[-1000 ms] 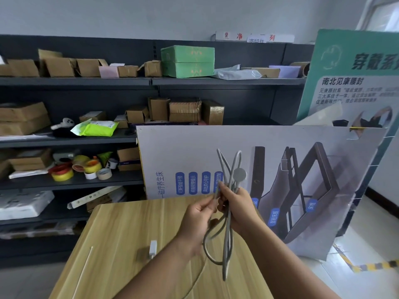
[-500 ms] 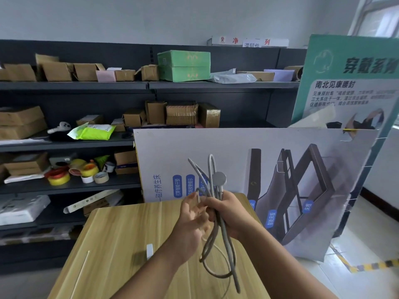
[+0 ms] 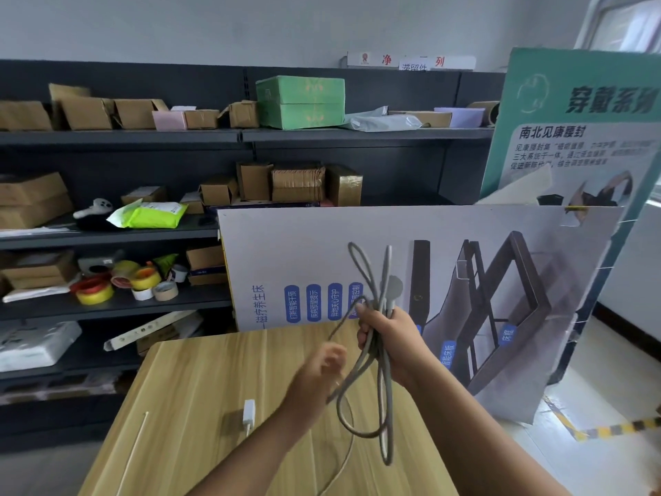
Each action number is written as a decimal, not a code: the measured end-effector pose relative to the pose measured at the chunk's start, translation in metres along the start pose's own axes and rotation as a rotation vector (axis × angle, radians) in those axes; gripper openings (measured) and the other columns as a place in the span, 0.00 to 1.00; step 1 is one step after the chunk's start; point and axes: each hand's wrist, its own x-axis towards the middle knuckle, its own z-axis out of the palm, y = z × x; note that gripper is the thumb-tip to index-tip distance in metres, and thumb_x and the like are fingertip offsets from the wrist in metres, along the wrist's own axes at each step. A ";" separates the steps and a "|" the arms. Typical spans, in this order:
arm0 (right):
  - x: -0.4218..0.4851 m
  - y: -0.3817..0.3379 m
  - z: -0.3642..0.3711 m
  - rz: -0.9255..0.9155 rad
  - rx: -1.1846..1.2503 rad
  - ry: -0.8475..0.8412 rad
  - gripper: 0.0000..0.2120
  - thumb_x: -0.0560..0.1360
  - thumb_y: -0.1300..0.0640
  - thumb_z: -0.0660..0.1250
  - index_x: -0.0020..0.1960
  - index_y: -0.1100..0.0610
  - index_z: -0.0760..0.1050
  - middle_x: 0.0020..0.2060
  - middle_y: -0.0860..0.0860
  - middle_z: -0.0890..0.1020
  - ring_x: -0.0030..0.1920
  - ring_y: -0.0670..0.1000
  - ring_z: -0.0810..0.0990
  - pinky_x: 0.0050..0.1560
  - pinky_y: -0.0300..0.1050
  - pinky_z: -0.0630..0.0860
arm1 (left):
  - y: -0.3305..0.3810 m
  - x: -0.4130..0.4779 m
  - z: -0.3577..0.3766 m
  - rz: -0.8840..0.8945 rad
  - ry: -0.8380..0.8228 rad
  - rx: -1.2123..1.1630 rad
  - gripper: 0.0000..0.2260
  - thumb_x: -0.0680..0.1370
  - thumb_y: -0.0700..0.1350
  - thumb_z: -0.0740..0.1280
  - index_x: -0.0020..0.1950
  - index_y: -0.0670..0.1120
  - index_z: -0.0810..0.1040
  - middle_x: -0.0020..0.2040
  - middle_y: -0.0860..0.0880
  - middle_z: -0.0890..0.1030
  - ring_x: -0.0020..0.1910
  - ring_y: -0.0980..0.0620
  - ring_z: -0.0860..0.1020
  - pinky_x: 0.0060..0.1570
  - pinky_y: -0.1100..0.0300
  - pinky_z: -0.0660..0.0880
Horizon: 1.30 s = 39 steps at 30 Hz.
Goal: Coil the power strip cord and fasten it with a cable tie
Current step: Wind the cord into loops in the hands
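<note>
While your left hand hangs blurred and half-curled just left of the cord, grip unclear, your right hand is raised above the table, fist closed around the gathered loops.

We have a single wide-angle view, worn on the head, looking forward and slightly down over both forearms, so the right hand closed around the looped grey power cord sits close to us, just right of centre. Beneath that grip the light wood-grain table fills the lower frame, and the left hand, blurred, hangs just below and left of it. Behind the grip stands the white printed display board, with the dark metal shelving farther back and left; straight lines bow towards the edges.
</note>
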 end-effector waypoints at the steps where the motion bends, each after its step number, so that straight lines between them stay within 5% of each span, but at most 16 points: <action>1: 0.002 -0.001 -0.001 -0.005 0.022 0.016 0.08 0.76 0.61 0.70 0.40 0.60 0.74 0.27 0.53 0.75 0.26 0.50 0.74 0.29 0.41 0.75 | -0.003 -0.003 0.007 -0.078 -0.153 -0.006 0.24 0.70 0.73 0.59 0.54 0.60 0.79 0.49 0.53 0.82 0.46 0.55 0.80 0.54 0.46 0.76; 5: 0.007 -0.006 -0.005 -0.020 0.010 0.050 0.08 0.76 0.59 0.71 0.40 0.60 0.74 0.28 0.53 0.76 0.28 0.50 0.76 0.32 0.42 0.77 | -0.015 -0.011 0.019 -0.136 -0.361 -0.019 0.23 0.75 0.68 0.56 0.60 0.57 0.79 0.56 0.50 0.83 0.50 0.53 0.81 0.59 0.46 0.74; 10: 0.011 -0.004 -0.006 -0.074 0.025 0.067 0.09 0.79 0.58 0.66 0.41 0.59 0.72 0.27 0.51 0.76 0.25 0.49 0.76 0.28 0.42 0.75 | -0.009 -0.028 0.042 0.023 -0.444 0.136 0.23 0.80 0.61 0.52 0.75 0.60 0.61 0.54 0.59 0.79 0.49 0.62 0.77 0.61 0.53 0.72; 13: 0.011 0.000 -0.006 -0.085 0.029 0.032 0.10 0.81 0.58 0.63 0.41 0.58 0.69 0.23 0.49 0.71 0.21 0.48 0.69 0.23 0.40 0.69 | -0.004 -0.022 0.033 0.065 -0.441 0.225 0.23 0.78 0.67 0.52 0.70 0.60 0.68 0.50 0.62 0.77 0.48 0.68 0.76 0.56 0.61 0.74; 17: 0.010 -0.007 -0.015 0.020 0.277 -0.120 0.20 0.79 0.59 0.65 0.30 0.55 0.64 0.18 0.47 0.64 0.17 0.45 0.62 0.20 0.37 0.61 | -0.009 0.001 0.005 0.111 -0.008 0.002 0.36 0.66 0.80 0.50 0.56 0.56 0.78 0.49 0.54 0.82 0.46 0.58 0.81 0.47 0.64 0.75; 20: 0.002 -0.008 -0.015 0.047 0.292 -0.257 0.21 0.75 0.59 0.68 0.26 0.54 0.66 0.17 0.46 0.63 0.16 0.43 0.62 0.20 0.35 0.59 | -0.003 0.014 0.004 0.076 0.263 0.024 0.21 0.77 0.59 0.66 0.68 0.56 0.68 0.64 0.50 0.75 0.57 0.52 0.78 0.49 0.63 0.74; 22: -0.003 -0.008 -0.009 0.050 0.268 -0.361 0.17 0.73 0.61 0.69 0.27 0.53 0.70 0.17 0.46 0.65 0.15 0.43 0.64 0.20 0.35 0.58 | -0.002 0.027 0.002 0.008 0.290 0.148 0.33 0.78 0.42 0.68 0.77 0.57 0.54 0.75 0.49 0.61 0.70 0.50 0.69 0.58 0.60 0.72; 24: -0.007 -0.013 -0.002 0.043 0.260 -0.475 0.13 0.73 0.61 0.69 0.31 0.55 0.73 0.18 0.46 0.66 0.15 0.43 0.65 0.20 0.35 0.58 | -0.007 0.039 -0.002 -0.063 0.182 0.239 0.30 0.80 0.43 0.64 0.78 0.58 0.56 0.78 0.51 0.58 0.75 0.50 0.63 0.65 0.57 0.68; 26: -0.009 -0.020 0.002 0.025 0.251 -0.508 0.12 0.74 0.63 0.68 0.33 0.55 0.73 0.18 0.46 0.66 0.15 0.43 0.65 0.20 0.35 0.59 | -0.011 0.043 -0.006 -0.092 0.079 0.280 0.16 0.82 0.46 0.60 0.68 0.59 0.70 0.71 0.51 0.73 0.69 0.52 0.72 0.63 0.57 0.70; 28: -0.006 -0.026 0.002 -0.006 0.170 -0.401 0.14 0.75 0.63 0.67 0.32 0.54 0.73 0.19 0.47 0.65 0.16 0.45 0.64 0.22 0.37 0.58 | -0.010 0.037 -0.009 -0.100 0.110 0.264 0.09 0.83 0.48 0.57 0.55 0.59 0.76 0.53 0.52 0.83 0.55 0.54 0.80 0.56 0.53 0.76; 30: -0.002 -0.028 -0.005 -0.076 0.003 -0.233 0.13 0.77 0.63 0.67 0.34 0.55 0.74 0.21 0.49 0.66 0.18 0.47 0.63 0.23 0.39 0.59 | -0.010 0.031 -0.014 -0.070 0.208 0.204 0.11 0.83 0.51 0.56 0.59 0.58 0.76 0.43 0.44 0.83 0.40 0.52 0.81 0.42 0.52 0.79; 32: 0.005 -0.023 -0.013 -0.133 -0.187 -0.079 0.08 0.78 0.60 0.68 0.41 0.59 0.73 0.23 0.50 0.68 0.21 0.49 0.65 0.23 0.41 0.65 | -0.004 0.029 -0.019 -0.032 0.283 0.034 0.16 0.83 0.52 0.55 0.70 0.57 0.71 0.42 0.37 0.79 0.35 0.46 0.78 0.31 0.59 0.70; 35: 0.011 -0.004 -0.016 -0.053 -0.314 0.005 0.11 0.78 0.55 0.69 0.41 0.59 0.71 0.24 0.49 0.72 0.23 0.48 0.70 0.27 0.42 0.70 | 0.021 0.029 -0.018 0.032 0.282 -0.275 0.15 0.84 0.46 0.55 0.71 0.52 0.71 0.34 0.48 0.71 0.28 0.54 0.66 0.29 0.61 0.65; 39: 0.008 0.015 0.001 0.025 -0.275 0.032 0.12 0.77 0.54 0.69 0.42 0.62 0.73 0.23 0.49 0.75 0.22 0.48 0.71 0.24 0.40 0.68 | 0.046 0.029 -0.005 0.059 0.256 -0.439 0.14 0.83 0.38 0.58 0.65 0.46 0.77 0.38 0.49 0.78 0.30 0.54 0.73 0.34 0.58 0.72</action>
